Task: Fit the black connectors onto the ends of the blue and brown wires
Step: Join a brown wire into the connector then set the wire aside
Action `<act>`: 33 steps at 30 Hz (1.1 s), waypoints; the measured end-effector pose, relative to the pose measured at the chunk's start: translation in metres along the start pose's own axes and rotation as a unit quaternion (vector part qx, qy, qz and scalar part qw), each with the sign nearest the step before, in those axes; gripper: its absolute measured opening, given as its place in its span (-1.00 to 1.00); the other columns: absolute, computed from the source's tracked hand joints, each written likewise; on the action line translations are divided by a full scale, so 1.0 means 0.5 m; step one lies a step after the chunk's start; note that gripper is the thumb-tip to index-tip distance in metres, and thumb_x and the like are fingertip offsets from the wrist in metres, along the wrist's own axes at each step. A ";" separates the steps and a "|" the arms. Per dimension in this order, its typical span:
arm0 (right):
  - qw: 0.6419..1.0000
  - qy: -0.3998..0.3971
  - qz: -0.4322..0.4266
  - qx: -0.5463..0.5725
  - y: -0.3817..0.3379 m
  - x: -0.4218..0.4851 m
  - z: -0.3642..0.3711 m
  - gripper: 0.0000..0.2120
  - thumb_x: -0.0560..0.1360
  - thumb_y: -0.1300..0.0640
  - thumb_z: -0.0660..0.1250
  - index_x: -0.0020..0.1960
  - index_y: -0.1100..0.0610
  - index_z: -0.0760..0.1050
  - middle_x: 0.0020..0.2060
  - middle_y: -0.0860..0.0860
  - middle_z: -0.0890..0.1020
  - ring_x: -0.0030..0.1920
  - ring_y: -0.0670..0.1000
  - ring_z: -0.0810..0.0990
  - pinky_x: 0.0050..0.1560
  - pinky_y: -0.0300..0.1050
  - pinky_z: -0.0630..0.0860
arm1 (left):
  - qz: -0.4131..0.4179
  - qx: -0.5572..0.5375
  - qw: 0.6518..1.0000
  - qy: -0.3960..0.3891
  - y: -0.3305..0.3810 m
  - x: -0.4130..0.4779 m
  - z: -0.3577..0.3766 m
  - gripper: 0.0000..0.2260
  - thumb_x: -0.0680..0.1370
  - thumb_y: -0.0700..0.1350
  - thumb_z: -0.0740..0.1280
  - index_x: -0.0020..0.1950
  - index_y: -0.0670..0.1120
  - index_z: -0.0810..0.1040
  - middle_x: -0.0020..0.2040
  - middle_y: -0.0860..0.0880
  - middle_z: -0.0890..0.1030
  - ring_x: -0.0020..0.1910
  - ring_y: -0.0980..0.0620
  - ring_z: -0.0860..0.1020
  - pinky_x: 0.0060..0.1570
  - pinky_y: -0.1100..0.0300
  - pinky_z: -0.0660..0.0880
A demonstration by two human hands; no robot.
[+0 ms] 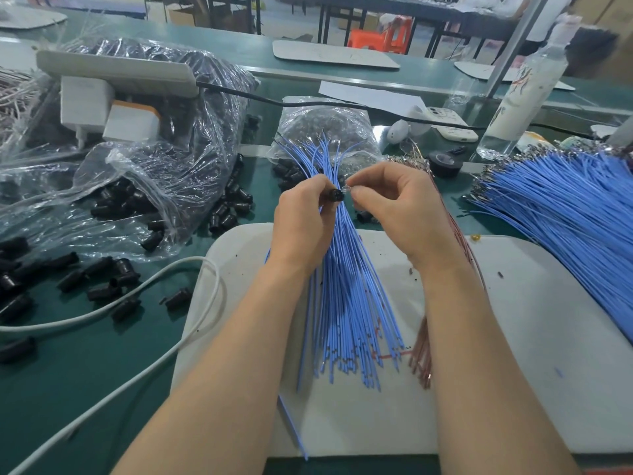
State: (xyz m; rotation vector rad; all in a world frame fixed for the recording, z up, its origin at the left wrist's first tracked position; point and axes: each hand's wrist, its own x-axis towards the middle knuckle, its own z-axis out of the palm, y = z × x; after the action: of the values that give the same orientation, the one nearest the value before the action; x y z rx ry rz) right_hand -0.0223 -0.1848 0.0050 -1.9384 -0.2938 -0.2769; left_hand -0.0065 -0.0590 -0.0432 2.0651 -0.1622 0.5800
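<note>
Nearest, on the white mat [513,337], a fan of blue wires [346,303] lies with its cut ends at 6 o'clock, and a thinner bunch of brown wires [423,358] sits just beside it at 4 o'clock. Above the fan, the left hand [301,214] pinches one black connector [337,194] round its barrel. The right hand [394,207] pinches a wire end between thumb and fingertip at the connector's mouth; its colour is hidden by the fingers. These wires look light, thin and springy, so they would likely buckle if pushed from far back; a hold close behind the metal tip seems best. The connector looks small, hard and smooth, and so easy to lose hold of. At 9 o'clock, loose connectors [102,286] lie scattered on the green bench. They spill from a large clear bag [154,159] at 10 o'clock, which holds many more. At 12 o'clock, a smaller bag [325,125] holds tiny greyish parts that I cannot identify. At 2 o'clock, a big heap of blue wires [565,200] rests with terminal ends pointing toward a black tape roll [445,162].
</note>
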 end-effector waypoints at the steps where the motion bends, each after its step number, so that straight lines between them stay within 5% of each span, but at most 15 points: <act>1: 1.000 -0.001 -0.001 -0.004 0.000 0.000 0.000 -0.85 0.46 0.36 0.34 -0.13 0.14 0.60 -0.34 -0.09 0.62 -0.34 -0.24 0.56 -0.19 -0.38 0.51 | -0.003 0.001 1.000 -0.003 0.000 0.000 0.001 -0.93 0.51 -0.30 0.30 -0.11 -0.19 0.57 -0.19 -0.07 0.63 -0.15 -0.11 0.58 -0.06 -0.01 0.52; 15: 0.987 0.029 -0.026 -0.154 0.006 0.001 0.012 -0.92 0.45 0.28 0.39 -0.11 0.14 0.62 -0.31 -0.12 0.61 -0.23 -0.13 0.61 -0.05 -0.25 0.55 | -0.034 0.056 0.998 -0.016 0.003 0.001 0.001 -0.92 0.54 -0.24 0.28 -0.08 -0.19 0.56 -0.13 -0.10 0.63 -0.11 -0.13 0.55 -0.06 -0.04 0.49; 21: 0.981 0.039 -0.039 -0.188 0.014 0.003 0.023 -0.90 0.46 0.29 0.36 -0.09 0.16 0.63 -0.27 -0.01 0.65 -0.20 -0.03 0.63 -0.04 -0.13 0.55 | -0.027 0.114 0.993 -0.013 -0.001 0.002 0.002 -0.93 0.54 -0.22 0.27 -0.09 -0.14 0.54 -0.12 -0.06 0.60 -0.13 -0.07 0.49 -0.20 0.13 0.34; 26: 0.987 0.056 -0.010 -0.152 0.042 0.013 0.001 -0.91 0.45 0.27 0.39 -0.10 0.12 0.64 -0.32 -0.15 0.60 -0.27 -0.21 0.58 -0.12 -0.37 0.50 | -0.025 0.027 0.994 -0.107 -0.003 -0.001 -0.002 -0.78 0.52 -0.20 0.34 0.15 -0.06 0.49 -0.18 0.09 0.55 -0.18 0.04 0.51 -0.10 0.18 0.45; 30: 0.994 0.033 0.012 -0.106 0.058 0.013 -0.015 -0.89 0.45 0.27 0.42 -0.13 0.07 0.63 -0.27 -0.07 0.65 -0.25 -0.17 0.60 -0.10 -0.34 0.52 | -0.013 0.016 0.993 -0.113 -0.008 0.003 -0.005 -0.87 0.51 -0.17 0.38 0.05 -0.08 0.60 -0.26 0.16 0.55 -0.28 0.24 0.48 -0.16 0.32 0.42; 33: 0.997 0.015 0.029 -0.074 0.062 0.014 -0.018 -0.87 0.44 0.30 0.42 -0.13 0.08 0.62 -0.26 -0.04 0.66 -0.24 -0.13 0.61 -0.08 -0.28 0.55 | 0.002 0.013 0.994 -0.105 -0.005 0.001 -0.007 -0.89 0.51 -0.20 0.38 0.01 -0.10 0.63 -0.24 0.06 0.60 -0.29 0.16 0.49 -0.15 0.28 0.42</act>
State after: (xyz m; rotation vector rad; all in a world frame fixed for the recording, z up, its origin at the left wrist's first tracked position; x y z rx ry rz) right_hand -0.0060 -0.2040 -0.0166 -2.0826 -0.2029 -0.2961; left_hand -0.0062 -0.0547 -0.0432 2.1490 -0.2822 0.3677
